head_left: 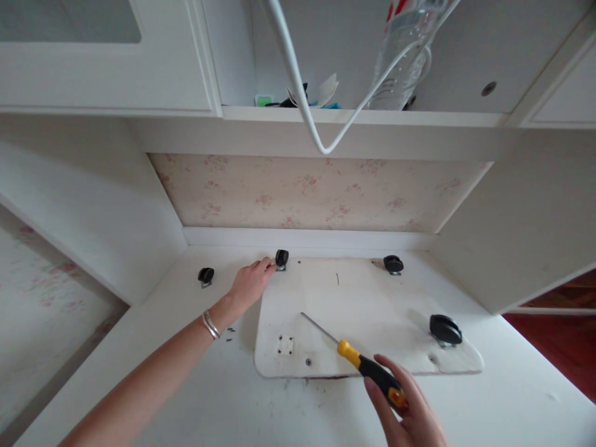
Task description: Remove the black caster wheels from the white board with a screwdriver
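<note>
Over the near edge of a white board (363, 298), the right hand (414, 413) has thumb and fingers closed around a screwdriver (352, 356). Left-hand (249, 285) fingers, bunched, touch the far-left caster (282, 258); whether they grip it, I cannot tell. Two casters (446, 329) stand rightward; another (205, 275) sits left on the desk (195, 385).

a white worktop (223, 397) sits between a white left panel (102, 186) and a white right panel (503, 205). a low white strip (307, 237) runs along its back edge, with pale, pink-flowered wallpaper (298, 189) above. higher up is an open white shelf (354, 118), a cabinet door (116, 77) to its left. beyond the worktop's right edge shows a red surface (549, 354). the light is soft.
</note>
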